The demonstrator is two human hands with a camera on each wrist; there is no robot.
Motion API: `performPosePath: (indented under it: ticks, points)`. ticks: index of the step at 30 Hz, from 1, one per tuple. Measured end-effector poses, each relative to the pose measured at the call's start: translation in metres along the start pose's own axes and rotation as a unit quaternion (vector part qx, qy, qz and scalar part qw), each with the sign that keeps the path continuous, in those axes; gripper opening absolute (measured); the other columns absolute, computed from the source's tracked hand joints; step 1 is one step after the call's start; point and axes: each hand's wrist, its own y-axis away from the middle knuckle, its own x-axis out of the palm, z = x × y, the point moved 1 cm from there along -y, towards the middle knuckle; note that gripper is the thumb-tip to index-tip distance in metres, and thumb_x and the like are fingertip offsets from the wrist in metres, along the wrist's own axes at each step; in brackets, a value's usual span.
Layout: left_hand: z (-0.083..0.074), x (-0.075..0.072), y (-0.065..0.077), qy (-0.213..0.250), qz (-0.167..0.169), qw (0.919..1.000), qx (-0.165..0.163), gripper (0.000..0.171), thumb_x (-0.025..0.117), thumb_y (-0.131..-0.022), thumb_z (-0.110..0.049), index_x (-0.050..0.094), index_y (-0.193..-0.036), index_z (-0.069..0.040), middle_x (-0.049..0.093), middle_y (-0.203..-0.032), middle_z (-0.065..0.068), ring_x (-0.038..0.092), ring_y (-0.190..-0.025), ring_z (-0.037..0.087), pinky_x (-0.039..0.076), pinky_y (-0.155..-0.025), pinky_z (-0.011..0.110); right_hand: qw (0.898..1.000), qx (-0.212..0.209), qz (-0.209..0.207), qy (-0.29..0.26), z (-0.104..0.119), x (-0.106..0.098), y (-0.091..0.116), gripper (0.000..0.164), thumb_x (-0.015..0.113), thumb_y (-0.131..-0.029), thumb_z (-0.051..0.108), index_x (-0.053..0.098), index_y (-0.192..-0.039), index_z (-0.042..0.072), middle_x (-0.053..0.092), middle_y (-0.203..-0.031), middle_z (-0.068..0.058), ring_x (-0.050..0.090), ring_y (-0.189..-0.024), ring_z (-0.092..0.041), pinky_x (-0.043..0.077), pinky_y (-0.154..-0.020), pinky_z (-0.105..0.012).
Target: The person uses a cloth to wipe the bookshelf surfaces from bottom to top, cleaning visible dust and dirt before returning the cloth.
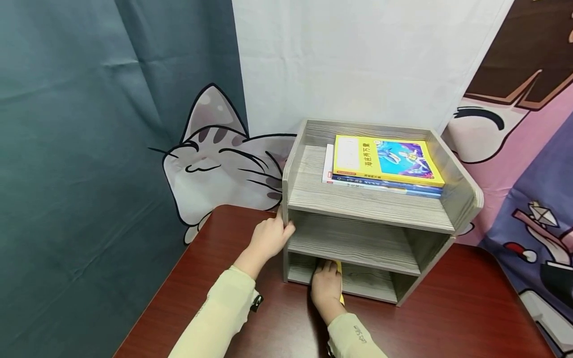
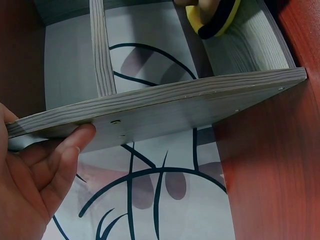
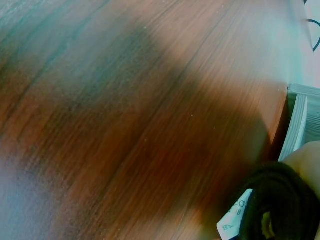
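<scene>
While the left hand [image 1: 270, 236] grips the left side panel [image 2: 165, 112] of a grey wood-grain shelf unit [image 1: 358, 205], its fingers against the outer face, the right hand [image 1: 326, 286] is inside the lowest compartment [image 1: 369, 286]; it appears to grasp a yellow-and-black thing [image 2: 212, 29], though its fingertips are partly hidden and the right wrist view does not show them; what this thing is cannot be told. It is low in that compartment, toward the left, a yellow edge showing beside the right hand; the shelf unit stands on the reddish-brown desk [image 1: 219, 248], and a pile of books [image 1: 389, 161], a yellow one uppermost, lies on its top board, well apart from both hands.

The step in hand looks to be work with the yellow-and-black thing inside the lowest compartment, the left hand steadying the frame; the next move, as I judge it, calls for a low right hand, so that knuckles and wrist clear the board above, and a firm left hold, lest the shelf unit slide or twist.
</scene>
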Motion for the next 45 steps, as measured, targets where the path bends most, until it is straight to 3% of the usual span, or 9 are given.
performPosePath:
  ticks: [7,14,17,24,36,45]
  points:
    - [0.002,-0.002,0.000,-0.003,-0.007,1.0000,0.001,0.031,0.045,-0.090,-0.031,0.053,-0.098,-0.002,0.059,-0.063,0.012,0.058,-0.056,0.031,0.043,-0.051,0.042,1.000,0.000,0.008,0.000,0.006,0.000,-0.002,0.052,0.074,-0.062,0.018,0.058,-0.105,-0.007,0.049,-0.100,-0.022,0.047,-0.093,-0.034,0.041,-0.065,-0.040]
    - [0.001,0.000,0.000,-0.003,-0.006,1.0000,0.006,0.042,0.044,-0.090,-0.031,0.051,-0.114,0.002,0.062,-0.066,0.013,0.058,-0.055,0.030,0.043,-0.051,0.042,1.000,-0.006,0.009,-0.007,0.018,-0.001,-0.004,0.049,0.074,-0.062,0.019,0.059,-0.102,-0.005,0.049,-0.099,-0.022,0.047,-0.093,-0.034,0.042,-0.065,-0.040]
    - [-0.001,0.001,0.000,0.000,-0.014,0.9999,0.007,0.038,0.045,-0.089,-0.031,0.052,-0.110,0.001,0.061,-0.064,0.012,0.058,-0.055,0.031,0.043,-0.051,0.043,1.000,-0.003,0.003,-0.010,0.023,-0.001,-0.006,0.044,0.073,-0.062,0.018,0.060,-0.098,-0.004,0.049,-0.097,-0.021,0.047,-0.092,-0.033,0.042,-0.064,-0.040]
    - [-0.001,0.002,0.000,-0.001,-0.012,0.9999,0.004,0.042,0.045,-0.090,-0.031,0.051,-0.116,0.002,0.060,-0.063,0.011,0.056,-0.053,0.028,0.043,-0.050,0.041,0.999,0.011,0.036,-0.016,0.031,-0.001,-0.010,0.038,0.066,-0.073,0.016,0.059,-0.104,-0.004,0.049,-0.103,-0.022,0.046,-0.097,-0.034,0.042,-0.069,-0.041]
    - [0.002,0.000,0.002,-0.004,-0.012,0.9999,0.002,0.044,0.045,-0.091,-0.031,0.051,-0.118,0.003,0.060,-0.063,0.013,0.056,-0.052,0.029,0.043,-0.049,0.041,0.997,0.006,0.039,-0.062,0.039,-0.003,-0.008,0.051,0.075,-0.057,0.020,0.061,-0.100,-0.002,0.048,-0.111,-0.025,0.044,-0.101,-0.038,0.040,-0.076,-0.043]
    - [0.000,0.001,0.001,-0.001,-0.001,1.0000,0.000,0.044,0.046,-0.091,-0.031,0.049,-0.120,0.003,0.062,-0.067,0.013,0.058,-0.056,0.029,0.044,-0.052,0.042,0.997,0.002,0.025,-0.076,0.054,-0.007,-0.007,0.052,0.075,-0.061,0.016,0.059,-0.107,-0.002,0.047,-0.113,-0.026,0.043,-0.101,-0.040,0.039,-0.079,-0.044]
